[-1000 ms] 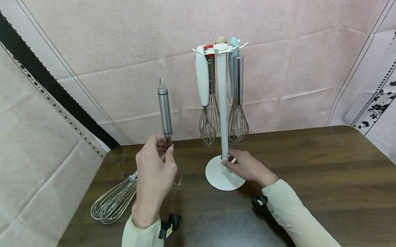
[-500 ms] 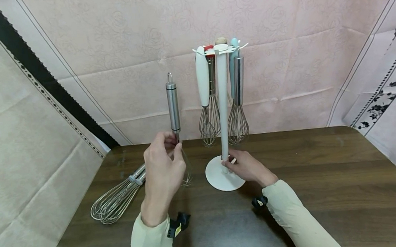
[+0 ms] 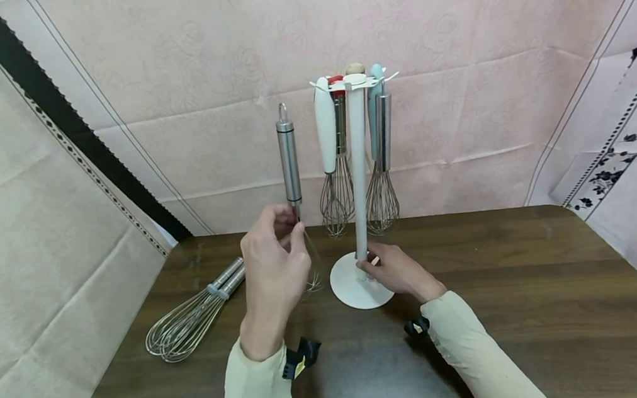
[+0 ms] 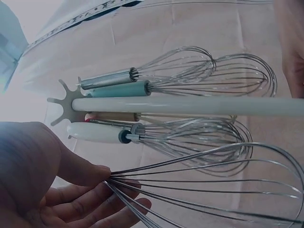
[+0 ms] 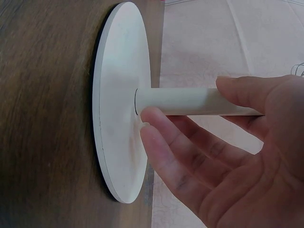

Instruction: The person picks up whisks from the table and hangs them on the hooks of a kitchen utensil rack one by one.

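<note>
My left hand (image 3: pixel 275 263) pinches a steel whisk (image 3: pixel 288 160) at the neck, handle up and wires hanging down. In the left wrist view the thumb and fingers meet where the wires gather. Just right of it rises a white utensil stand (image 3: pixel 359 189) with a hooked top. Low on its pole (image 5: pixel 185 99), my right hand (image 3: pixel 401 271) holds on, thumb at one side and fingers curled at the other, beside the round base (image 5: pixel 121 57). Several whisks hang from the hooks, among them a white-handled whisk (image 3: pixel 325 125), a blue-handled whisk (image 4: pixel 121 89) and a steel-handled whisk (image 3: pixel 384 131).
Two metal whisks (image 3: pixel 184 327) lie side by side on the wooden table (image 3: pixel 532 306), left of my left hand. Behind the table hangs a pale patterned cloth (image 3: pixel 456 86). Another cloth (image 3: pixel 47 279) covers the left side.
My left hand has carried the upright whisk rightward and slightly up, closer to the stand. More of the whisk handles lying on the table now shows. The right hand stays on the pole.
</note>
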Motion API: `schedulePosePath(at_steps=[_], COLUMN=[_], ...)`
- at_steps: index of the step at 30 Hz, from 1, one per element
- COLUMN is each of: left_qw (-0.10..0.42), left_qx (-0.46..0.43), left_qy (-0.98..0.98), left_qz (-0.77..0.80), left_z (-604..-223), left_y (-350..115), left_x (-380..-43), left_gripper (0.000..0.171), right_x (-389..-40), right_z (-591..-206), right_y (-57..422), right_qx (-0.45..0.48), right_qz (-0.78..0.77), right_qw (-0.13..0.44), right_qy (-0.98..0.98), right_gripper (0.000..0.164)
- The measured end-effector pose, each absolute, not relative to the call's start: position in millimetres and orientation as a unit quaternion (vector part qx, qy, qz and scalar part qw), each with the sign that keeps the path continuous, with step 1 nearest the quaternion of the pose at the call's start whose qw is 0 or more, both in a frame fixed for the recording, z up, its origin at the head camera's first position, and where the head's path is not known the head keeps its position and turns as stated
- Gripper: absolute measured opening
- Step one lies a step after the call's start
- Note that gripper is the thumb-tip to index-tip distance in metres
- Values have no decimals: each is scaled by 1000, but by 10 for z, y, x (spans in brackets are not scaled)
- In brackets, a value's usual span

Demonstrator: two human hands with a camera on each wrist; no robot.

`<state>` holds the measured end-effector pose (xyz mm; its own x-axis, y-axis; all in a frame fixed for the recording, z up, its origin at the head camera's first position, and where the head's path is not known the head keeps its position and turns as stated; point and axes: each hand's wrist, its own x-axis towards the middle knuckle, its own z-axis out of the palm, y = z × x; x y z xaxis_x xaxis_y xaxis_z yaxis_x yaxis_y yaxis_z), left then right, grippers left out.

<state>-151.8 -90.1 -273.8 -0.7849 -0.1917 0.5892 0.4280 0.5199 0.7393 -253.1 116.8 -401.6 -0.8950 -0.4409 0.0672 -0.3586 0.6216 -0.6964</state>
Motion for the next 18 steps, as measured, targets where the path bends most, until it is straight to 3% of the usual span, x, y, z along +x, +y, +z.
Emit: schedulePosePath(at_steps=[18], left_qw=[379], left_qx=[-95], left_qy=[-783], left_qz=[-484], left_z=[-2725], left_y=[-729], left_x=[-1600], left_gripper=[18], right_x=[-2535], right_z=[-4006], right_y=[1154], right_qx=[-219], right_qz=[-364], right_qw=[55], right_qy=[904], right_gripper=[31])
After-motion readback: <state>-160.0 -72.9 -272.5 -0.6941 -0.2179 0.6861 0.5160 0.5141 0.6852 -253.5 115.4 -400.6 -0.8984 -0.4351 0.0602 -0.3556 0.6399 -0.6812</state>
